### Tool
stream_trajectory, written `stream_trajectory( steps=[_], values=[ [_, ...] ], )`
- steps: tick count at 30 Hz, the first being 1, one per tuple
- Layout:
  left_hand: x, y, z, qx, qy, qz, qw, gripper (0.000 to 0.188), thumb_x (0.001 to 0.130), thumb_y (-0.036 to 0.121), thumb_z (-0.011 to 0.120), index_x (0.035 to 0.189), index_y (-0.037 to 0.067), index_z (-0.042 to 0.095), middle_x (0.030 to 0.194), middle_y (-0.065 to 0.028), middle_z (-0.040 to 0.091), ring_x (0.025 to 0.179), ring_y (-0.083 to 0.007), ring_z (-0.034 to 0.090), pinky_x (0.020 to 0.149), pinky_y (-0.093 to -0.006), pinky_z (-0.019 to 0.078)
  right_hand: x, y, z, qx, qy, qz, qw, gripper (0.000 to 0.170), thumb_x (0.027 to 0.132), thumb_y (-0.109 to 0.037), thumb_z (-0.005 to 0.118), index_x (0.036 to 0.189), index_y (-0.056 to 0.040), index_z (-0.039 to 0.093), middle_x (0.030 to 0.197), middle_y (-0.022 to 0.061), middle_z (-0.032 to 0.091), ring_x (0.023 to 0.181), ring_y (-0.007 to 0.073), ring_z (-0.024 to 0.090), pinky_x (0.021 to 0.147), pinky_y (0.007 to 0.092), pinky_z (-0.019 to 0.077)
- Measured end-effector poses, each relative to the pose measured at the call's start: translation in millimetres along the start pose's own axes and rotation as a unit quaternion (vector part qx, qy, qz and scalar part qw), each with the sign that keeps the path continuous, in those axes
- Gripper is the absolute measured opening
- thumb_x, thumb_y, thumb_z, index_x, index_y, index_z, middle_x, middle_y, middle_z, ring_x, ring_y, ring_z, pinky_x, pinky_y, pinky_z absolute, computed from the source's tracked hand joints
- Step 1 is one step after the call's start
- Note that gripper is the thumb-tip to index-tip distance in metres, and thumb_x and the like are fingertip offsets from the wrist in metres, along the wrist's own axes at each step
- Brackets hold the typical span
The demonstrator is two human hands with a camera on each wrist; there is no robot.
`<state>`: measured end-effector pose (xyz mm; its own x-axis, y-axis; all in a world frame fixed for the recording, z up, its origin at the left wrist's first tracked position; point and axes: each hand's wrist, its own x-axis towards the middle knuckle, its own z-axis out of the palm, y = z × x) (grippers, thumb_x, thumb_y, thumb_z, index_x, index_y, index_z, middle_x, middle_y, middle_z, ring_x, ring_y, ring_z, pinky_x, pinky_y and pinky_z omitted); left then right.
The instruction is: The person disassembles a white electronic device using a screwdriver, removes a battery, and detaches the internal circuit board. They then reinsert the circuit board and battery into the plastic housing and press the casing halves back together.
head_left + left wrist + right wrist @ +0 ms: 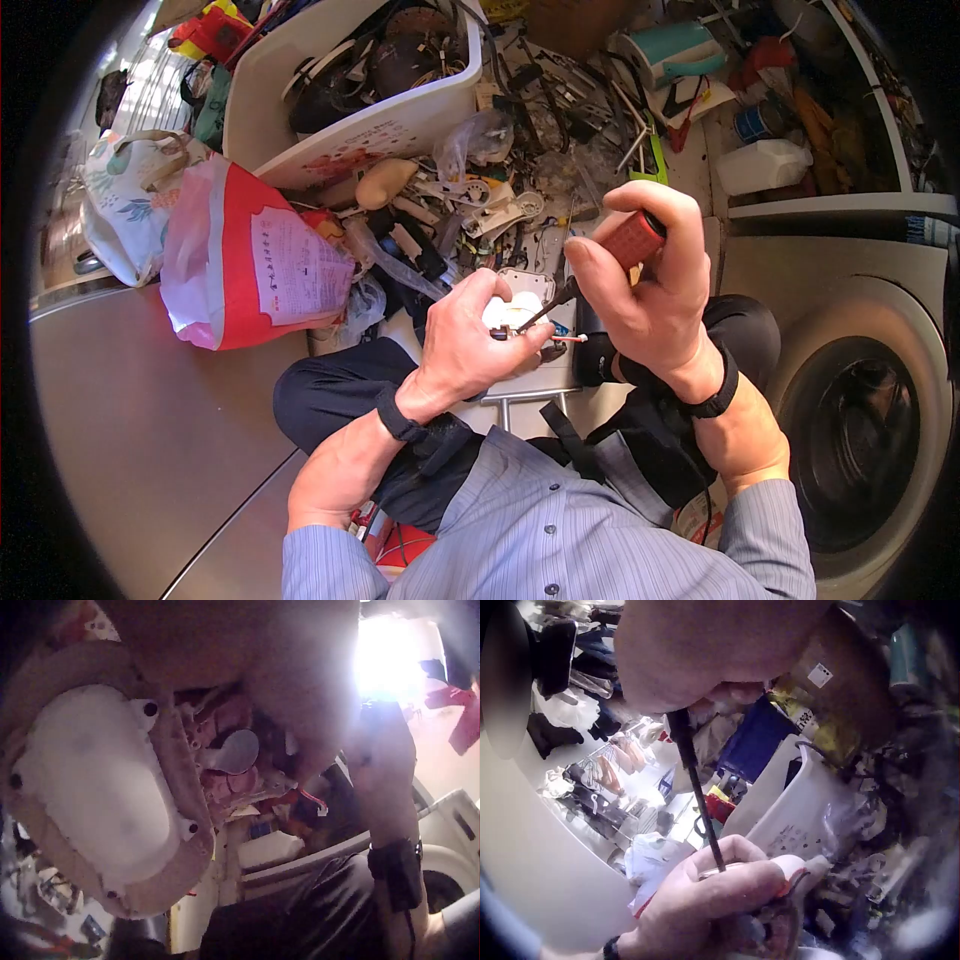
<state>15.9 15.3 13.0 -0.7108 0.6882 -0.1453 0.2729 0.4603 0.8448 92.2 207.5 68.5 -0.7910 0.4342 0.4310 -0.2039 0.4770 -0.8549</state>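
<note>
My left hand (468, 340) grips a small white plastic device (518, 312) over my lap. In the left wrist view the device's oval white cover (101, 784) shows dark screw holes around its edge, and a short red wire with a white plug (322, 811) hangs out. My right hand (655, 275) holds a screwdriver by its red handle (634, 240). The dark shaft (699, 791) points down to the device, its tip at the part by the left fingers; exact contact cannot be told.
A white bin (300, 150) of parts stands at the upper left, beside a red and white bag (250, 255). Loose scrap and a white jug (765, 166) lie ahead. A front-loading washing machine (925, 330) is at the right.
</note>
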Motion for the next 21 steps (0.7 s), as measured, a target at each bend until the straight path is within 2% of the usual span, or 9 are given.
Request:
stream_trajectory(
  steps=[1, 2, 6, 8, 12, 18, 20, 21],
  values=[
    [-0.6, -0.1, 0.5, 0.003, -0.003, 0.006, 1.000, 0.045, 0.073, 0.032, 0.090, 0.090, 0.005, 0.059, 0.080, -0.0153, 0.066, 0.072, -0.0313, 0.068, 0.065, -0.0403, 0.0540, 4.1, -0.4, -3.4, -0.091, -0.016, -0.017, 0.996, 0.044, 0.087, -0.010, 0.085, 0.120, -0.0015, 0.057, 0.078, 0.0072, 0.062, 0.060, 0.0146, 0.060, 0.055, 0.0310, 0.0504],
    [-1.1, -0.1, 0.8, 0.005, -0.006, 0.013, 1.000, 0.045, 0.073, 0.032, 0.090, 0.090, 0.005, 0.059, 0.080, -0.0156, 0.066, 0.071, -0.0318, 0.069, 0.065, -0.0406, 0.0542, 7.6, 3.7, -3.2, -0.097, -0.005, -0.055, 0.994, 0.043, 0.085, -0.013, 0.087, 0.116, -0.0019, 0.059, 0.072, 0.0066, 0.059, 0.054, 0.0160, 0.057, 0.051, 0.0323, 0.0483],
    [2.6, -1.4, -1.4, 0.019, 0.012, 0.033, 0.999, 0.046, 0.073, 0.033, 0.090, 0.090, 0.004, 0.059, 0.079, -0.0158, 0.066, 0.071, -0.0329, 0.069, 0.065, -0.0413, 0.0549, 6.4, 8.5, -6.8, -0.098, -0.004, -0.088, 0.991, 0.045, 0.086, -0.011, 0.086, 0.119, -0.0019, 0.057, 0.072, 0.0053, 0.059, 0.054, 0.0156, 0.057, 0.051, 0.0311, 0.0476],
    [4.1, -6.3, -2.6, 0.026, 0.025, 0.040, 0.999, 0.046, 0.073, 0.033, 0.092, 0.092, 0.004, 0.062, 0.077, -0.0112, 0.065, 0.069, -0.0172, 0.064, 0.064, -0.0332, 0.0531, 6.2, 8.7, -8.3, -0.029, -0.048, -0.104, 0.993, 0.046, 0.087, -0.006, 0.083, 0.122, -0.0015, 0.054, 0.075, 0.0054, 0.060, 0.057, 0.0157, 0.057, 0.053, 0.0312, 0.0480],
    [4.7, -6.5, -7.3, 0.020, 0.027, 0.048, 0.998, 0.046, 0.073, 0.033, 0.092, 0.091, 0.004, 0.062, 0.077, -0.0107, 0.066, 0.068, -0.0165, 0.064, 0.064, -0.0330, 0.0532, 11.0, 14.9, -11.6, 0.042, -0.079, -0.104, 0.991, 0.046, 0.088, -0.001, 0.079, 0.124, -0.0007, 0.052, 0.077, 0.0054, 0.061, 0.060, 0.0154, 0.058, 0.056, 0.0314, 0.0486],
    [5.2, -6.1, -2.5, 0.047, 0.038, 0.067, 0.996, 0.045, 0.074, 0.032, 0.093, 0.091, 0.004, 0.062, 0.081, -0.0125, 0.068, 0.070, -0.0204, 0.067, 0.065, -0.0352, 0.0549, 17.1, 4.7, -16.2, 0.050, -0.133, -0.103, 0.984, 0.037, 0.088, 0.002, 0.076, 0.118, -0.0008, 0.055, 0.077, 0.0069, 0.060, 0.061, 0.0170, 0.061, 0.056, 0.0322, 0.0489],
    [5.2, -7.1, 0.3, 0.038, 0.031, 0.063, 0.997, 0.045, 0.071, 0.029, 0.092, 0.089, 0.004, 0.060, 0.080, -0.0167, 0.068, 0.072, -0.0340, 0.071, 0.066, -0.0412, 0.0568, 19.1, 2.2, -12.5, 0.042, -0.139, -0.136, 0.980, 0.031, 0.087, -0.001, 0.079, 0.112, -0.0017, 0.059, 0.074, 0.0077, 0.059, 0.058, 0.0197, 0.061, 0.053, 0.0330, 0.0482],
    [4.7, -8.5, 2.3, 0.039, 0.030, 0.062, 0.997, 0.045, 0.071, 0.029, 0.092, 0.089, 0.004, 0.060, 0.080, -0.0167, 0.068, 0.072, -0.0340, 0.071, 0.066, -0.0412, 0.0568, 18.4, 1.4, -10.1, 0.043, -0.139, -0.136, 0.980, 0.031, 0.087, -0.001, 0.079, 0.112, -0.0017, 0.059, 0.074, 0.0077, 0.059, 0.058, 0.0197, 0.061, 0.053, 0.0330, 0.0482]
  ],
)
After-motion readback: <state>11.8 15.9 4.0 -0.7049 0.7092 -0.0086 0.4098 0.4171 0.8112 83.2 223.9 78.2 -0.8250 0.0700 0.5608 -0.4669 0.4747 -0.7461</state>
